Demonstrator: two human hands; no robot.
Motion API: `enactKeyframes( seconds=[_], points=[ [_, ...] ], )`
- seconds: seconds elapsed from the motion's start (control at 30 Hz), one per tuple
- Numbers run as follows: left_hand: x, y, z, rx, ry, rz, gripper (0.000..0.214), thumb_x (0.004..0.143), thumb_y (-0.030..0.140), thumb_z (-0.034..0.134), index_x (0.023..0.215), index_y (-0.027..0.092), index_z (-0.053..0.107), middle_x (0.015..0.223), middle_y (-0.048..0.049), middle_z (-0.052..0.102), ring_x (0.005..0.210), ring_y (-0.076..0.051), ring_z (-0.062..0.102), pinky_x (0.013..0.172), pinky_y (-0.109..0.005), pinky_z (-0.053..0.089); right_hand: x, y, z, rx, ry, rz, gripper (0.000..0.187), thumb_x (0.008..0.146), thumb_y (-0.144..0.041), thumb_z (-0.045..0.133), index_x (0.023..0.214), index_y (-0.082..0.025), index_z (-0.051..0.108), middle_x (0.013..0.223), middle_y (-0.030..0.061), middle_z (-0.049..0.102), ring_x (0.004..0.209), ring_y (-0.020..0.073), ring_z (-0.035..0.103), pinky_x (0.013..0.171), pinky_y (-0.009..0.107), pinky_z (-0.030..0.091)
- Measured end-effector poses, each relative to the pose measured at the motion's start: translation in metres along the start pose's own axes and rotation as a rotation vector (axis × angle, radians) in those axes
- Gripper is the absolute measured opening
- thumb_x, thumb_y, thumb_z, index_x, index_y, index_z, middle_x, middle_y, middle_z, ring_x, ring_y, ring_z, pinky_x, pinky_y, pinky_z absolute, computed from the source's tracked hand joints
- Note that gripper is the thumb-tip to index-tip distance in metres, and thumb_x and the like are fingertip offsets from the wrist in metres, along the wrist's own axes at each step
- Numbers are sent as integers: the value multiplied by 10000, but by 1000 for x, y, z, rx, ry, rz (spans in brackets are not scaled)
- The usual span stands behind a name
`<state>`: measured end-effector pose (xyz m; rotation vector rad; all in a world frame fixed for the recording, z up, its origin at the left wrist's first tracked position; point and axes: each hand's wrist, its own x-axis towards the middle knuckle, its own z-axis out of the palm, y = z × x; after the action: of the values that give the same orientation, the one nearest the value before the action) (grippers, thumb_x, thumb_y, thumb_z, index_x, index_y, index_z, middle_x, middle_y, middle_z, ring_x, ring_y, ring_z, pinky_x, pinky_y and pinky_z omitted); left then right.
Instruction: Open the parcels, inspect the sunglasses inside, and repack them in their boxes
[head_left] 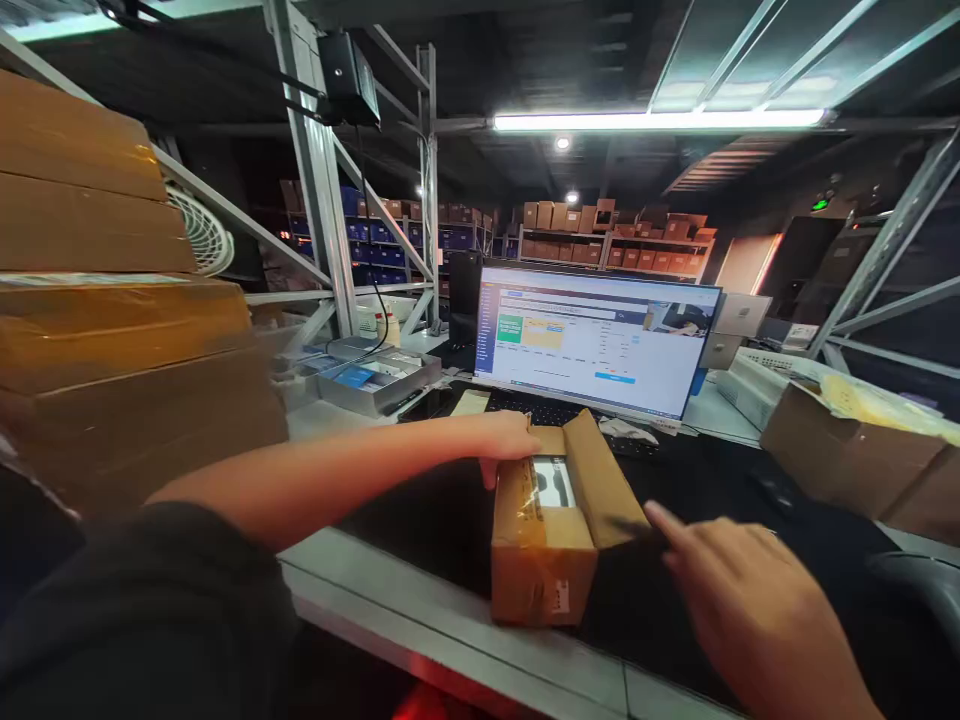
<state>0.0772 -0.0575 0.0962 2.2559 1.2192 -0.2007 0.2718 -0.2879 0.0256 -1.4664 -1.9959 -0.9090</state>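
A small brown cardboard box (545, 545) lies on the dark mat near the bench's front edge, its top flaps open and a black-and-white item showing inside. My left hand (508, 443) grips the box's far left flap, fingers curled over it. My right hand (731, 585) hovers just right of the box, its index finger stretched toward the raised right flap; it holds nothing.
A lit monitor (596, 340) and a keyboard (540, 408) stand behind the box. Taped cartons (112, 300) are stacked at the left. A metal tray (371, 378) sits behind them. An open carton (855, 450) is at the right. Shelving with boxes fills the background.
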Motion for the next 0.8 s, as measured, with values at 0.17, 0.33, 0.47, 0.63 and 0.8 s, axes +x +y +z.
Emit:
enactKeyframes(
  seconds=[0.17,0.33,0.47,0.63,0.8],
  points=[
    [-5,-1,-1,1,14,16,491,838,379,533,1185,33,507,834,-226,722,463,-282,692,386,-274,494,18,-51,-10,-153,-64,-280,429,853,-48,423,1212,-150,634,679,45,623,591,214,510,614,392,315],
    [-3,-5,-1,-31,13,53,434,825,377,551,1119,58,552,827,-207,721,484,-288,698,405,-281,496,28,-51,-1,-211,-110,-310,448,767,-66,474,1169,-124,663,700,68,621,629,239,512,631,405,332],
    [-2,-10,0,-90,25,79,435,832,393,558,1141,88,538,868,-191,716,489,-273,697,424,-283,507,29,-55,1,-257,-143,-282,473,708,-114,517,1150,-127,684,768,113,651,706,277,533,710,429,364],
    [2,-23,3,-243,21,127,452,868,353,491,1246,108,452,797,-136,707,503,-251,697,431,-275,524,28,-45,-2,-403,-217,-292,483,689,-78,523,1132,-119,710,710,121,615,659,277,504,673,423,357],
    [-1,-49,16,-441,104,259,497,915,269,288,1408,215,311,1016,-97,724,820,-225,745,594,-282,592,22,-16,-3,-400,-274,-251,431,773,-7,477,1118,-126,705,660,69,587,603,232,513,627,389,327]
  ],
)
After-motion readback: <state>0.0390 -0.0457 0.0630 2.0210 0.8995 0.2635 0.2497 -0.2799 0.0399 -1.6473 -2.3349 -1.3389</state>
